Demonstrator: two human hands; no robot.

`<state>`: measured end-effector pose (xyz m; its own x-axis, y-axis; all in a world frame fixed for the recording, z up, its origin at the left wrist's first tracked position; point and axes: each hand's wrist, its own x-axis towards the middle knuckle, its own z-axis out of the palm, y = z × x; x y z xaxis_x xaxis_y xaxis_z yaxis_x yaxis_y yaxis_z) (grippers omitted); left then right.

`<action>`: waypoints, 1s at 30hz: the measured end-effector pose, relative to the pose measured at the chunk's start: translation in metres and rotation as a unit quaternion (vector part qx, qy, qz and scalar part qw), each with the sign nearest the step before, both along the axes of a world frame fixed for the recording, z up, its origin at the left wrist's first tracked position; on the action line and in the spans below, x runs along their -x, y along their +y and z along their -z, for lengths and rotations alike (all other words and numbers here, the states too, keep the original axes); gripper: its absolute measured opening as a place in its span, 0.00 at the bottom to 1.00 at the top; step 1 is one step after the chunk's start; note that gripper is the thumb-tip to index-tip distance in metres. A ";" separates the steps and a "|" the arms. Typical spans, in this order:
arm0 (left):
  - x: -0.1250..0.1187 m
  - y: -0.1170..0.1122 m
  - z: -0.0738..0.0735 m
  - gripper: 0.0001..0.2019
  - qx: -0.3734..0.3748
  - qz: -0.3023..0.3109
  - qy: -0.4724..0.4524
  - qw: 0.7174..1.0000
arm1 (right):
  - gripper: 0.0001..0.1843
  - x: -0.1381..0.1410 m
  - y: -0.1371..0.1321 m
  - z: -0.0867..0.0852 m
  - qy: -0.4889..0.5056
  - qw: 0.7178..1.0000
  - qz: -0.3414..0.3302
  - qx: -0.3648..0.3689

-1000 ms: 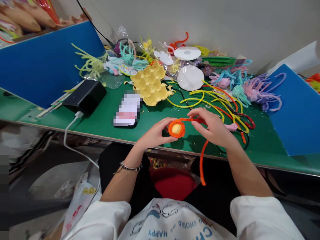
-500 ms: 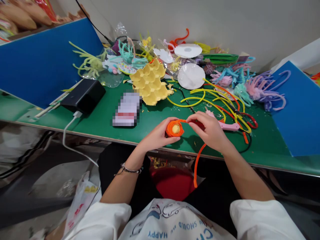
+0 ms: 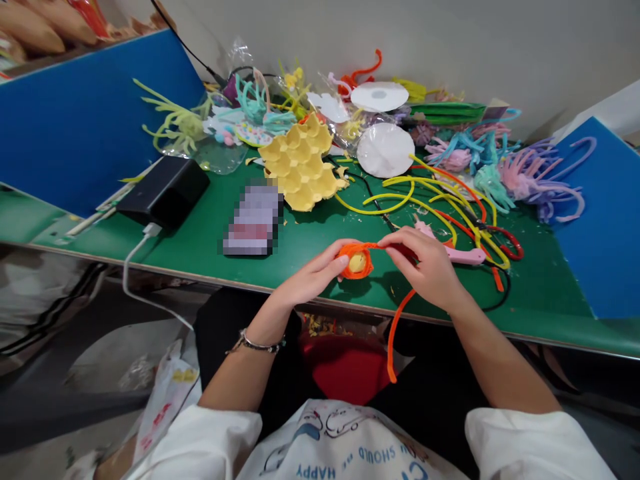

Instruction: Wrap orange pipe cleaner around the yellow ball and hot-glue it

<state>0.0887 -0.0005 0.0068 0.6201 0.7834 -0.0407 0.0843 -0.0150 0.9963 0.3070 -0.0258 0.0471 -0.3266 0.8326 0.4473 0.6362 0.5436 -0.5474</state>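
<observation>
Head view: we are cupping a small yellow ball (image 3: 357,263) wrapped in an orange pipe cleaner (image 3: 395,333) with our left hand (image 3: 313,277), fingers curled around it and thumb pressing on the coil. Our right hand (image 3: 430,267) is pinching the pipe cleaner's strand just beside the ball, thumb and forefinger pressed together. The bundle is hovering over the near edge of the green table (image 3: 200,240) (the loose orange tail is dangling below the edge). A pink glue gun (image 3: 457,252) is lying just beyond our right hand, near yellow pipe cleaners (image 3: 425,193).
</observation>
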 end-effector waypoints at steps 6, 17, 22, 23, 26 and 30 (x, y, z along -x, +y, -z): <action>0.000 -0.001 0.002 0.23 0.016 -0.012 0.035 0.999 | 0.08 0.000 -0.002 0.000 0.001 1.000 -0.004 0.004; -0.004 -0.001 -0.002 0.16 0.002 -0.025 0.039 0.999 | 0.08 0.006 -0.013 -0.003 0.000 0.999 -0.012 -0.033; -0.004 -0.001 -0.003 0.14 0.004 -0.021 0.023 1.000 | 0.09 0.010 -0.014 0.003 -0.003 0.997 -0.031 -0.071; -0.004 -0.002 -0.002 0.14 0.008 -0.022 0.016 1.000 | 0.09 0.011 -0.013 0.004 -0.005 0.996 -0.034 -0.078; -0.004 -0.002 0.001 0.13 0.019 -0.028 -0.011 0.999 | 0.10 0.012 -0.012 0.010 -0.003 0.995 -0.045 -0.090; -0.005 0.002 0.012 0.12 0.030 -0.034 -0.055 0.997 | 0.12 0.013 -0.011 0.015 -0.002 0.994 -0.059 -0.088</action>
